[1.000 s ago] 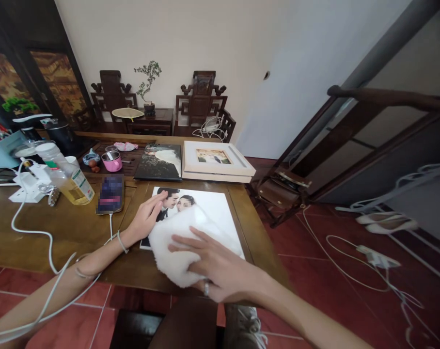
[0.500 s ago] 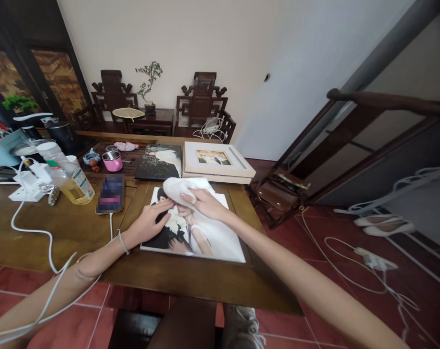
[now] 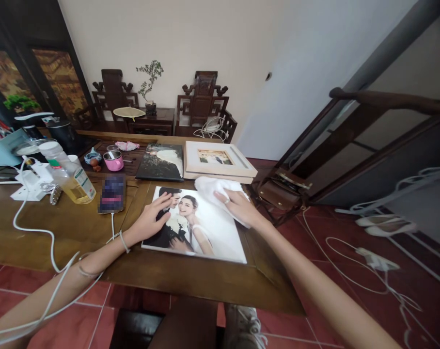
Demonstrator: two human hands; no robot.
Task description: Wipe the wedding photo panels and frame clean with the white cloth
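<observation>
A photo panel (image 3: 223,242) with a printed couple lies flat on the wooden table (image 3: 191,281). On its left side my left hand (image 3: 154,218) rests with fingers stretched out, holding nothing. My right hand (image 3: 238,206) grips a white cloth (image 3: 214,188) at the panel's upper right corner; the cloth covers that corner and reaches past its right edge. Behind the panel lie a dark photo panel (image 3: 161,162) and a stack of white picture frames (image 3: 225,167).
Left of the panel are a phone (image 3: 111,194) on a white cable, a bottle of yellow liquid (image 3: 78,186), a power strip (image 3: 34,182) and a pink cup (image 3: 113,161). A dark wooden rack (image 3: 314,145) with a brown bag (image 3: 281,192) stands beyond the table's right edge.
My right hand has moved the cloth rightward, from the panel's top middle to its upper right corner, uncovering the printed faces. My left hand stays in place.
</observation>
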